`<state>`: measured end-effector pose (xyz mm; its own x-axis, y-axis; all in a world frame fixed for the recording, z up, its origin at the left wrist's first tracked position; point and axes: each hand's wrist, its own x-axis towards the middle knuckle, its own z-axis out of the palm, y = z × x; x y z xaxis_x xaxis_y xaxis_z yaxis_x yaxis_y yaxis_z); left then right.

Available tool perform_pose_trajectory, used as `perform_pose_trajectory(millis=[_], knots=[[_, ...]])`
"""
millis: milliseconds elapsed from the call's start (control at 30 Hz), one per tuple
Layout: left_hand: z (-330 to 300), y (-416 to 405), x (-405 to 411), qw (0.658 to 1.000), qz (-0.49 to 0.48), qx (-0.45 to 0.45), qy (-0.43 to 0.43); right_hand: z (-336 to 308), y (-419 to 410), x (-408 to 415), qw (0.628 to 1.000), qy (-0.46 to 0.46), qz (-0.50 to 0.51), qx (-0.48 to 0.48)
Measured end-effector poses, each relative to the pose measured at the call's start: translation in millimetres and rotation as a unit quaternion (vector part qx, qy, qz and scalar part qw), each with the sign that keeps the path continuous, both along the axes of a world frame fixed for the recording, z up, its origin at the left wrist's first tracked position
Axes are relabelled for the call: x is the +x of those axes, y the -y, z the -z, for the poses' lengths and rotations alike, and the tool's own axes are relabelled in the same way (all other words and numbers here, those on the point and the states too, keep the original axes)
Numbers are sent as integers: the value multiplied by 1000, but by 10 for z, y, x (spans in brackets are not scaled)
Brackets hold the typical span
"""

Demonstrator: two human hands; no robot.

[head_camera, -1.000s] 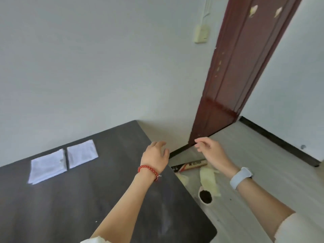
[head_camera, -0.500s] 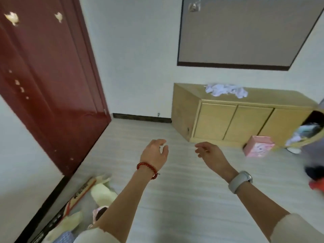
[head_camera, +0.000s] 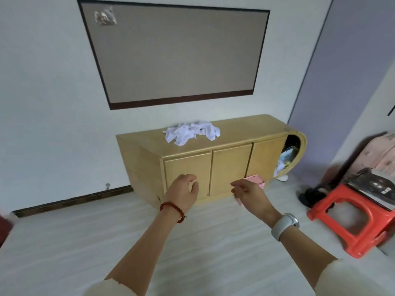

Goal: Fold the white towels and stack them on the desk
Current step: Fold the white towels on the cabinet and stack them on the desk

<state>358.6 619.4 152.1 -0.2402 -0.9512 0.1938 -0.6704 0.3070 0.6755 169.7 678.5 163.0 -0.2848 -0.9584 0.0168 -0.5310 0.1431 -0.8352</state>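
Both hands are held out in front of the body with nothing in them: the left hand (head_camera: 184, 192), a red bead bracelet (head_camera: 172, 210) at its wrist, has its fingers loosely curled in an empty grip, and the right hand (head_camera: 250, 194), above a white wrist band (head_camera: 284, 225), is relaxed with the fingers slightly spread. The white towels (head_camera: 192, 132) lie in a crumpled heap on top of the low wooden cabinet (head_camera: 232, 168) against the far wall, well apart from either hand; no desk appears in this view, so folded pieces will have to be carried to it. The step in hand looks like going to fetch a towel. To do it well, I would take a single towel from the top of the heap by one edge or corner instead of scooping the whole tangle, shake it free so it hangs flat, and find two adjacent corners before walking away, since the pieces seem twisted together and could drag a neighbour off the cabinet. No readable writing shows: the dark item on the red stool (head_camera: 352, 218) carries pale marks too blurred to make out.
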Motion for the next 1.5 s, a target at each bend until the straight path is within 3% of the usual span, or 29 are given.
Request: perform_pose_trajectory(millis=[267,533,800,933,1200,1333,1400,1500], knots=[[214,1885,-1518,997,68,-6,18,259,1675,-1401,998,16,60,6],[693,3558,-2384,996,-6,84,-7,725,3649,-2399,998,19,20,60],[1053,5059,-2334,987,-82,138,2,1208,5430,-2428,993,-5,-51,108],[1306,5974,-2322,983,-95,152,27,1529,6302,-2329,992,-26,-41,115],[1858,7426,-2415,979,-29,135,152,2074,7679,-2099,980,-124,-6,156],[1995,7757,-2521,970,5,106,219,2233,7956,-2099,975,-193,-30,103],[2026,7849,-2576,967,12,91,239,2198,8013,-2152,981,-162,-66,79],[1935,7907,-2662,986,6,37,165,1932,8042,-2318,989,-49,-118,74]])
